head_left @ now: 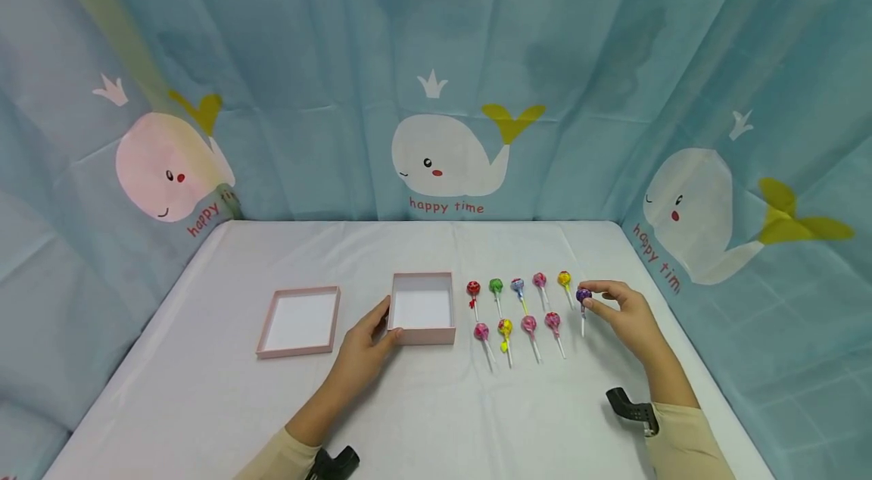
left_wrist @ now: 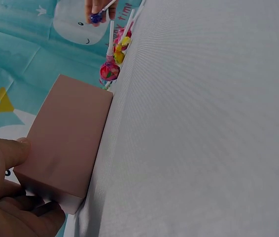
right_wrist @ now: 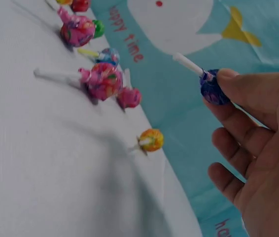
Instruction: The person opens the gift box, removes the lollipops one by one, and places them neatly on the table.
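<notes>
My right hand point(head_left: 632, 319) pinches a purple-wrapped lollipop point(right_wrist: 214, 88) by its candy head between thumb and forefinger, its white stick pointing away from the palm. In the head view it is held above the cloth, at the right end of the lollipop rows. My left hand point(head_left: 363, 350) holds the near left corner of an open pink box point(head_left: 425, 336), thumb on the front wall and fingers curled along the left side. The box has a white inside with nothing visible in it. Right of it lie two rows of lollipops, among them a red one point(head_left: 473, 288) and a yellow one point(head_left: 565, 278).
A shallow pink lid point(head_left: 297, 350) with a white inside lies left of the box. White cloth point(head_left: 477, 427) covers the table. Behind and on both sides hangs a blue curtain point(head_left: 327, 162) printed with whales. Each wrist carries a black camera mount point(head_left: 633, 410).
</notes>
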The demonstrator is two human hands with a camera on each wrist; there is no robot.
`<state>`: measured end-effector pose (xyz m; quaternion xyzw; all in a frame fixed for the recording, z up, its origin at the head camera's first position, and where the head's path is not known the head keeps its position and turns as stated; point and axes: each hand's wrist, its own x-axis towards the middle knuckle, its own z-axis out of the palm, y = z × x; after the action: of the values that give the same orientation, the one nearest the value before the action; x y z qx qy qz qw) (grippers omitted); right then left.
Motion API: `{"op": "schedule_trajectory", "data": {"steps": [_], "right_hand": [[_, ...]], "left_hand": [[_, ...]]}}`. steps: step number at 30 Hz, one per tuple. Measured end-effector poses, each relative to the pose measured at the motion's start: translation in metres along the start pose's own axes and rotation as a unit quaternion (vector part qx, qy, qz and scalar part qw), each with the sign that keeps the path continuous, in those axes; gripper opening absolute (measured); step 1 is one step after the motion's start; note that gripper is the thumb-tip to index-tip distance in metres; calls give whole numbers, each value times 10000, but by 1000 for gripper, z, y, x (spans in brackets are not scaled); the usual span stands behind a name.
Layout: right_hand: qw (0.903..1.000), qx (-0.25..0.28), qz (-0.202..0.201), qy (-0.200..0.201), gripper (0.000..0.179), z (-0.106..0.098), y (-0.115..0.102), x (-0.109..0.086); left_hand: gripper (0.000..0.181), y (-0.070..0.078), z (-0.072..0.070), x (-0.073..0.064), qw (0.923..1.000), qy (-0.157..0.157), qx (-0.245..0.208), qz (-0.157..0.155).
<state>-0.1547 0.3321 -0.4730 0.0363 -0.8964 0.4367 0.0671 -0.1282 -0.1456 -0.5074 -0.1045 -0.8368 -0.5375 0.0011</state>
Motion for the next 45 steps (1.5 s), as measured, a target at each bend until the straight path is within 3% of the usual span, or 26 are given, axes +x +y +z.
{"op": "schedule_trajectory", "data": {"steps": [16,28,45], "right_hand": [[9994,-129,79,-316,32,9,36,1],[9987,-258,181,-400,35,13,44,0],[9974,-554,211,-421,37,16,49,2]], "left_hand": [[73,2,-1,-1,10000,-16,4,-19],[73,2,0,1,9998,123,177,30],[72,1,-2,2,9998,-6,127,-132]]}}
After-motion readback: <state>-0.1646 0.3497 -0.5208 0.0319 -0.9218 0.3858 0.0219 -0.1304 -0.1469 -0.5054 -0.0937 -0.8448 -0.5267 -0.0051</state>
